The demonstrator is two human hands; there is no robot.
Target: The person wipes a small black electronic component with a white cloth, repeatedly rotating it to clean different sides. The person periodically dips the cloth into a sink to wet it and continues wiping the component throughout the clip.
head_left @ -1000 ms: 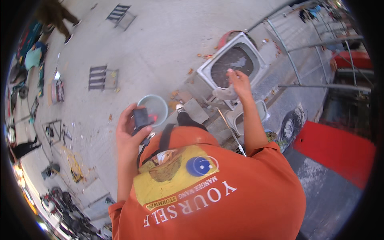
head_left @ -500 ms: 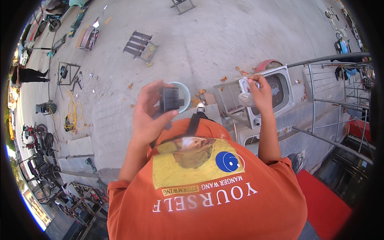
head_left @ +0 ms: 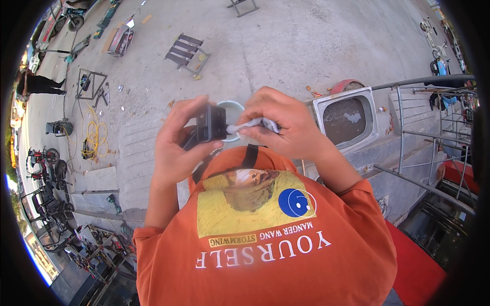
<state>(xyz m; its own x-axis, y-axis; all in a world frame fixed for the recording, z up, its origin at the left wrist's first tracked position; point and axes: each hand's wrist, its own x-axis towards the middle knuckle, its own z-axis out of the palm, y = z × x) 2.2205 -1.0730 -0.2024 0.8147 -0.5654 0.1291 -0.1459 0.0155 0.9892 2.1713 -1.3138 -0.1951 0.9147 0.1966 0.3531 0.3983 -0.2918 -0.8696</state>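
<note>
While my left hand (head_left: 172,142) keeps its grip on the black box (head_left: 212,123) over the pale bucket (head_left: 234,108), my right hand (head_left: 286,122), earlier by the metal sink (head_left: 374,116), now pinches grey cloth (head_left: 269,124) just beside it.

orange shirt (head_left: 270,279): large white capitals (head_left: 263,254) across chest, slightly curved row, upside down in view. smaller white capitals (head_left: 286,230) in row above. beside these, left in view, tan strip (head_left: 232,239) with dark capitals, also upside down. all three just below yellow picture print (head_left: 255,218). box (head_left: 121,41) on ground, upper left: print too small to read.
</note>
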